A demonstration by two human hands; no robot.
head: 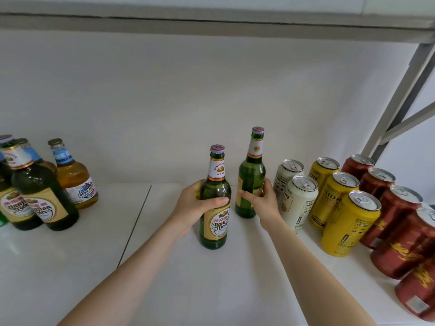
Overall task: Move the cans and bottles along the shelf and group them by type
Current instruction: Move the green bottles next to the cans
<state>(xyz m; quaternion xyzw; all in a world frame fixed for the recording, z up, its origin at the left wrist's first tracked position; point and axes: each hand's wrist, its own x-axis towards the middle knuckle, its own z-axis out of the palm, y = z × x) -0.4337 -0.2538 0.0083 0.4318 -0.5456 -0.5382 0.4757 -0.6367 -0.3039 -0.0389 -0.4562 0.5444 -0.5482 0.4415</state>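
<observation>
Two green beer bottles stand upright mid-shelf. My left hand [196,203] wraps around the nearer green bottle [215,222], which shows a gold label. My right hand [263,200] grips the farther green bottle [250,177] from its right side. To the right stand two white cans [300,201], three yellow cans [346,222] and several red cans [397,234] in rows. At the far left is a cluster of green bottles [40,196] and amber bottles with blue labels [75,177].
The white shelf [70,267] has a seam [134,227] running front to back left of my arms. A grey upper shelf [211,22] hangs overhead, and a grey metal upright with a brace [397,100] stands at the right.
</observation>
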